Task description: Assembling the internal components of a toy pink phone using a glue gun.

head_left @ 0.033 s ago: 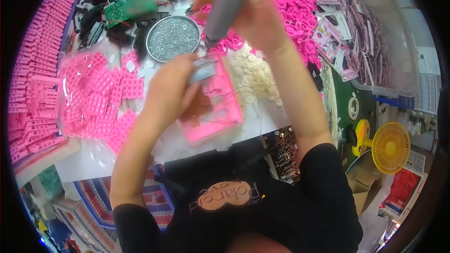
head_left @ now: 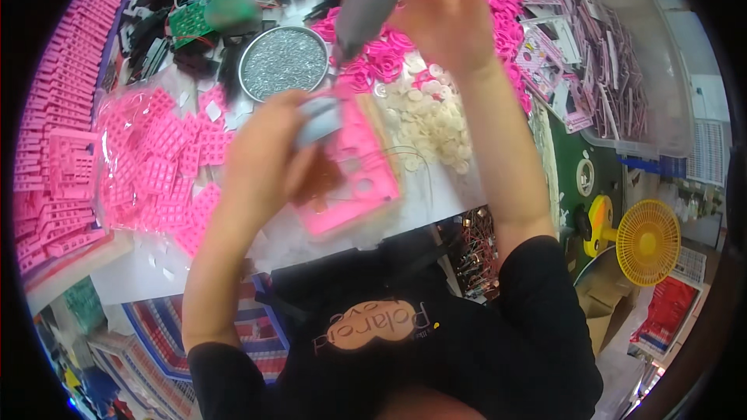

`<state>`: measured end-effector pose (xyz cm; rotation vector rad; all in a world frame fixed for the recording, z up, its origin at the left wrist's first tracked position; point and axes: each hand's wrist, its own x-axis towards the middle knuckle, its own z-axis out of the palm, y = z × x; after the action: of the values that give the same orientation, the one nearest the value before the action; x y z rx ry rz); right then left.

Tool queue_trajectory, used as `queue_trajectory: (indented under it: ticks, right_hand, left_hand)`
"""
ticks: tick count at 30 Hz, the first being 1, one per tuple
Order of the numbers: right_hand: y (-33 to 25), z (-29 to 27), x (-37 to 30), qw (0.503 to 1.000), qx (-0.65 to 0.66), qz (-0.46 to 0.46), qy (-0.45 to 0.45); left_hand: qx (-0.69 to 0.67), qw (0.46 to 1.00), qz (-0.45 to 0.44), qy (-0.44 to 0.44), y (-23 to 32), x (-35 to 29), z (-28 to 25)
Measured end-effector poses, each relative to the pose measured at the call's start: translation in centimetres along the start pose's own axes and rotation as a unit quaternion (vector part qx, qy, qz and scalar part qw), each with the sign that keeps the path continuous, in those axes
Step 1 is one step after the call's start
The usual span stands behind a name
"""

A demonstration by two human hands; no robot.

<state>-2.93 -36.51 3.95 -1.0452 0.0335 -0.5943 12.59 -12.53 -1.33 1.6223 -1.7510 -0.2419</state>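
A pink plastic housing [head_left: 372,157] with round holes lies tilted on the white table before me, a thin wire trailing from its right side. My left hand [head_left: 268,148] grips its left side, thumb and fingers around a small grey-blue flat part [head_left: 319,120] on it. My right hand [head_left: 447,23] is wrapped behind a grey electric screwdriver [head_left: 377,4], blurred by motion, whose narrow end points down at the housing's far end. The bit itself cannot be made out. Just left of that end stands a round metal tin of small screws [head_left: 284,64].
Pink keypad pieces [head_left: 159,163] in a clear bag lie left, beside stacked pink housings [head_left: 58,109]. White discs [head_left: 428,120] and pink rings [head_left: 498,23] are heaped right. Green circuit boards [head_left: 210,17] lie far back. A yellow fan [head_left: 647,243] and clear bin [head_left: 661,70] stand right.
The screwdriver's lower end has moved slightly up and left, and my right hand has shifted a little right. My left hand and the housing have slid slightly left.
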Motion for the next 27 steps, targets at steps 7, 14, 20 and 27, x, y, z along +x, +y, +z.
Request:
queue_trajectory:
  ticks: [7,14,20,27]
  right_hand:
    - [-5.4,-12.1,-9.6,0.498,-0.866,0.053,0.0]
    - [-2.5,-10.8,-11.3,0.673,-0.712,-0.048,0.192]
    - [1.3,-5.3,-10.4,0.743,-0.62,0.067,0.242]
    - [2.7,1.0,-10.6,0.928,-0.303,0.167,0.141]
  left_hand:
    - [-0.031,0.951,-0.301,-0.069,3.4,-16.6,-18.3]
    - [0.171,0.905,-0.301,-0.247,6.1,-18.7,-16.6]
    - [-0.057,0.975,-0.184,-0.109,4.3,-6.3,-2.9]
    - [-0.408,0.876,-0.255,-0.036,2.0,3.7,5.4]
